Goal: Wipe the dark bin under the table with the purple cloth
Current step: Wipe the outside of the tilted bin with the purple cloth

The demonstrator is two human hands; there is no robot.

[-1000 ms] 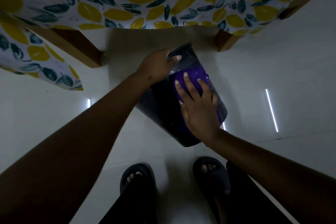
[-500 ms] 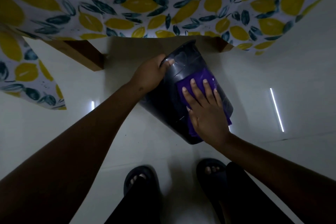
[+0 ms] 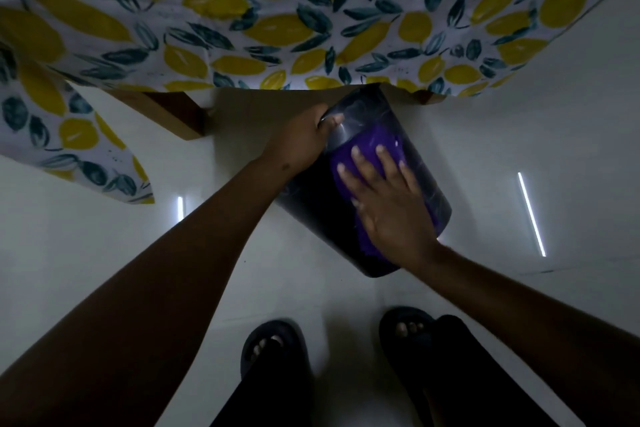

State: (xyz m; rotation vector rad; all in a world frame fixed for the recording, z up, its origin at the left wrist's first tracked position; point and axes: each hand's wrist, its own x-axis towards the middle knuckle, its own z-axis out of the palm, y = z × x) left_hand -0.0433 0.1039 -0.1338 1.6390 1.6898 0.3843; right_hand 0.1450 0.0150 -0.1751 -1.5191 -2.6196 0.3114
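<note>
The dark bin [image 3: 311,215] lies tilted on the white floor, its rim end under the table edge and its base toward my feet. My left hand [image 3: 300,146] grips the bin's rim, thumb over the edge. The purple cloth [image 3: 363,146] is spread along the bin's upper side. My right hand [image 3: 388,198] presses flat on the cloth, fingers spread and pointing toward the rim. Part of the cloth is hidden under my palm.
A lemon-and-leaf tablecloth [image 3: 277,17] hangs over the top of the view, with a corner drooping at the left. A wooden table leg [image 3: 180,114] stands left of the bin. My feet in dark sandals [image 3: 273,350] are on the white tile floor [image 3: 104,236].
My right hand with the cloth slid down the bin's side, then back up toward the rim. The view shifted so the tablecloth covers more of the top. My left hand kept its grip.
</note>
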